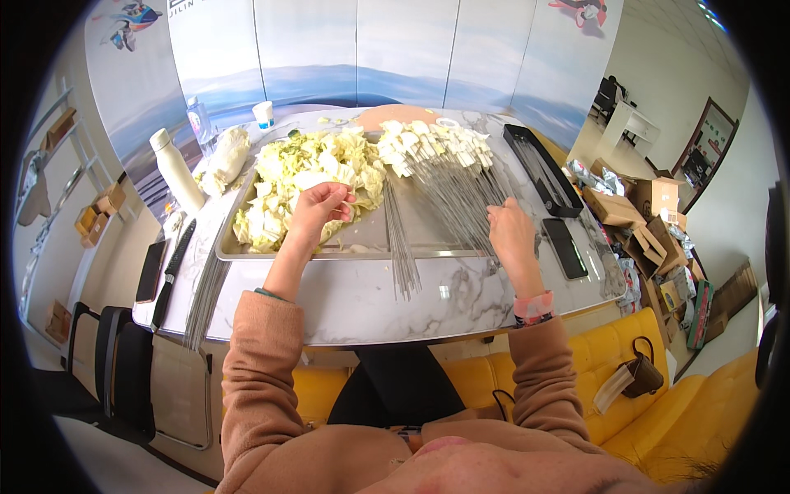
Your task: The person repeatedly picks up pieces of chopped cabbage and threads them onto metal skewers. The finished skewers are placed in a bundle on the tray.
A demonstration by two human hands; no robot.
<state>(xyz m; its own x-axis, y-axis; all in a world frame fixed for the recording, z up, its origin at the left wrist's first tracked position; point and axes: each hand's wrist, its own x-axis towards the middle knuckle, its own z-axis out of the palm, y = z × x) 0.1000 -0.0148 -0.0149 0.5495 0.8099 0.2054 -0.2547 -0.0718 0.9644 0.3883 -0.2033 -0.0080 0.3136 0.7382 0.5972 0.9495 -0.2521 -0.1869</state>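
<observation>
My left hand (323, 209) hovers over the near side of a heap of cut cabbage leaves (327, 157), its fingers curled and the thumb near the index finger. Whether a small leaf piece is between them I cannot tell. At the right, my right hand (511, 236) has its fingers closed at the bare ends of the metal skewers (453, 200). Threaded white cabbage pieces (432, 145) cover their far ends. Beneath both lies a shallow steel tray (364, 253). A loose bundle of bare skewers (400, 247) rests across its front rim, between my hands.
On the left are a kitchen knife (176, 265), a phone (150, 272), more skewers (207, 302), a white bottle (177, 173) and a whole cabbage (227, 159). On the right lie a black box (543, 176) with skewers and a dark phone (565, 248). Cartons (654, 228) pile beyond the table.
</observation>
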